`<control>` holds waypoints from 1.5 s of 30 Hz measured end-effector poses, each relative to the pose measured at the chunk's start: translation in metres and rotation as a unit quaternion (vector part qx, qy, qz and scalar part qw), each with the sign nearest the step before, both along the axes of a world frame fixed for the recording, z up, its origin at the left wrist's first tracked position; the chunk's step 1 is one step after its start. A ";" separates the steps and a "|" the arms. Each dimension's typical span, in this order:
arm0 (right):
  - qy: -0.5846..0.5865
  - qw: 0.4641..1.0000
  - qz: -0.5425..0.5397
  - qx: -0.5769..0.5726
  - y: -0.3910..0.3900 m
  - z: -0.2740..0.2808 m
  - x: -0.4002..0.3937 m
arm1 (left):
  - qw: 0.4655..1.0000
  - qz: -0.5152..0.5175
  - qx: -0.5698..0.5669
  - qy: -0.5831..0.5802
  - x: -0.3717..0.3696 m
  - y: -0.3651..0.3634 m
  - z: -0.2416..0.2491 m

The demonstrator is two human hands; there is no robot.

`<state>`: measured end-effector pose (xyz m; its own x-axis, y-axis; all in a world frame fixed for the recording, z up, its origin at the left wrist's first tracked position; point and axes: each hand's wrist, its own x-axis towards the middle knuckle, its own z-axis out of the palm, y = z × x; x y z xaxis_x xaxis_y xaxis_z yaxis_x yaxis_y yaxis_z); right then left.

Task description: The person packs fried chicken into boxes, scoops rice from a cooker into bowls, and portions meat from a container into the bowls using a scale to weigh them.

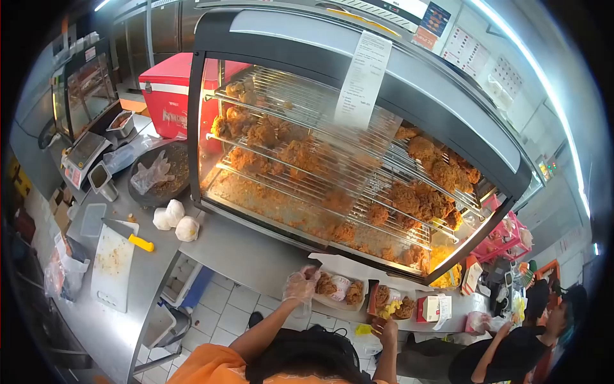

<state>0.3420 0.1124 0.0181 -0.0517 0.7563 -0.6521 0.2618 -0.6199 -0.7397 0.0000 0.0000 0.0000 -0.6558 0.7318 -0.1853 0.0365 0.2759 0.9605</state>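
My left hand (pixel 300 285), in a clear plastic glove, reaches up to the left edge of a paper tray (pixel 334 303) that holds fried chicken pieces (pixel 326 284). Its fingers curl at the nearest piece; whether they grip it is unclear. My right hand (pixel 385 329), bare, grips the front edge of an open red meal box (pixel 373 298) with fries and chicken in it. Both containers sit on the steel counter (pixel 256 253) under the glass warming cabinet (pixel 320 166).
The cabinet's wire racks hold several fried chicken pieces, and a receipt (pixel 362 80) hangs on its front. To the left are a cutting board (pixel 114 265) with a yellow-handled knife (pixel 131 237), dough balls (pixel 176 221) and a red cooler (pixel 167 96). A co-worker's hand (pixel 502 331) is at the right.
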 end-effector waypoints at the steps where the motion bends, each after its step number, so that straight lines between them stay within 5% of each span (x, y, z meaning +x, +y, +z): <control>1: -0.002 1.000 -0.005 0.002 0.000 0.002 -0.001 | 0.999 0.003 -0.035 0.008 -0.001 -0.002 0.012; 11: -0.008 1.000 0.001 0.010 -0.019 -0.009 -0.021 | 0.973 0.020 -0.080 0.215 -0.013 -0.022 0.062; 14: -0.008 1.000 0.001 0.019 -0.018 -0.012 -0.016 | 0.974 -0.038 -0.124 0.188 -0.018 -0.021 0.066; 18: -0.003 1.000 -0.004 0.011 -0.018 -0.002 -0.018 | 0.984 -0.053 -0.075 0.153 -0.013 -0.020 0.058; 23: -0.002 1.000 0.004 0.014 -0.019 0.001 -0.016 | 0.950 -0.017 -0.105 0.295 0.008 -0.015 0.056; 30: -0.006 1.000 0.014 0.020 -0.017 0.007 -0.009 | 0.932 -0.027 -0.151 0.330 -0.009 -0.027 0.037; 32: 0.000 1.000 0.014 0.022 -0.018 0.006 -0.007 | 0.920 0.025 -0.070 0.384 -0.017 -0.036 0.028; 39: 0.001 0.999 0.012 0.036 -0.016 0.002 -0.009 | 0.920 0.025 0.005 0.392 -0.026 -0.040 0.013; 45: -0.002 0.999 0.033 0.016 -0.012 0.015 -0.002 | 0.944 0.008 -0.082 0.320 -0.010 -0.034 0.031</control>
